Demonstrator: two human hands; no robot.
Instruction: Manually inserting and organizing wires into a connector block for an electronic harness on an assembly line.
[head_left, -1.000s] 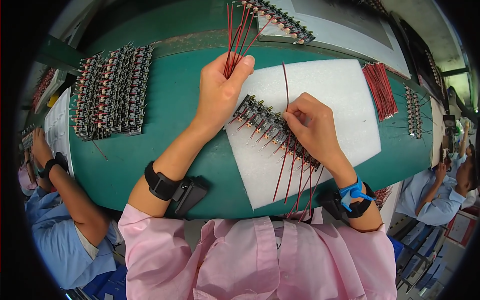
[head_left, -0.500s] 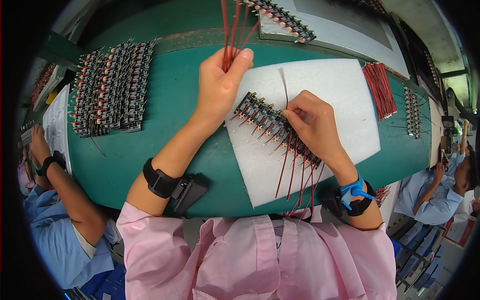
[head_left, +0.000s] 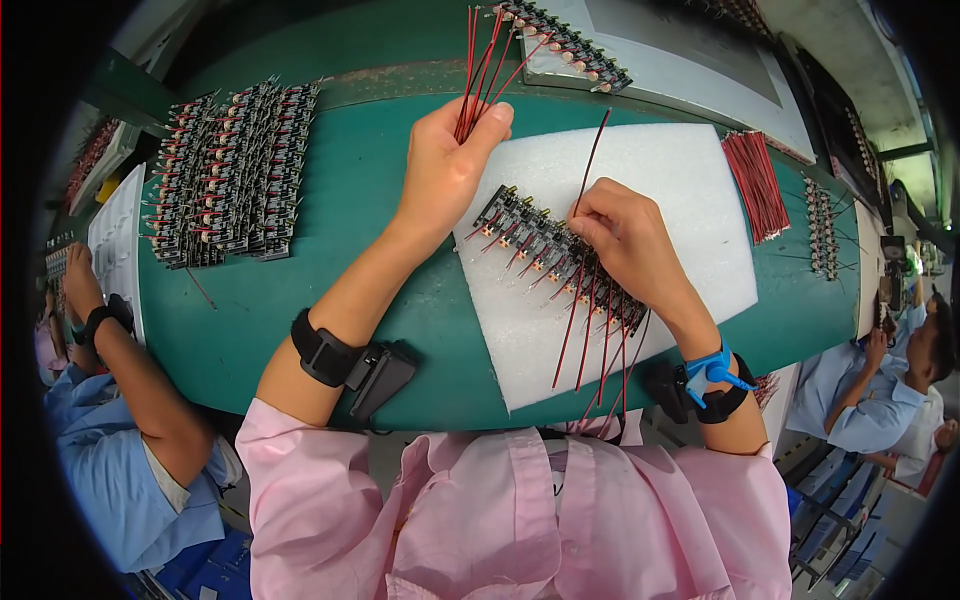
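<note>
My left hand (head_left: 447,165) is closed round a bunch of red and dark wires (head_left: 487,75) that fan upward beyond the fist. Between the thumb and fingers of my right hand (head_left: 615,230) is pinched a single dark wire (head_left: 594,155), its free end standing up. That hand is right above a row of small black circuit boards (head_left: 540,243), which lies slantwise on a white foam sheet (head_left: 700,220). Several red wires (head_left: 567,340) trail from the row toward me, past the foam's near edge. My right fingertips hide part of the row.
Stacked rows of boards (head_left: 235,170) stand on the green table (head_left: 350,235) at left. A red wire bundle (head_left: 757,185) and a short board strip (head_left: 822,228) lie at right. Another row (head_left: 570,45) rests on a metal box (head_left: 690,70) behind. Co-workers sit on both sides.
The wire in my right hand has swung from leaning left to leaning right and shows more sharply. My left hand has shifted slightly down and right with its bunch.
</note>
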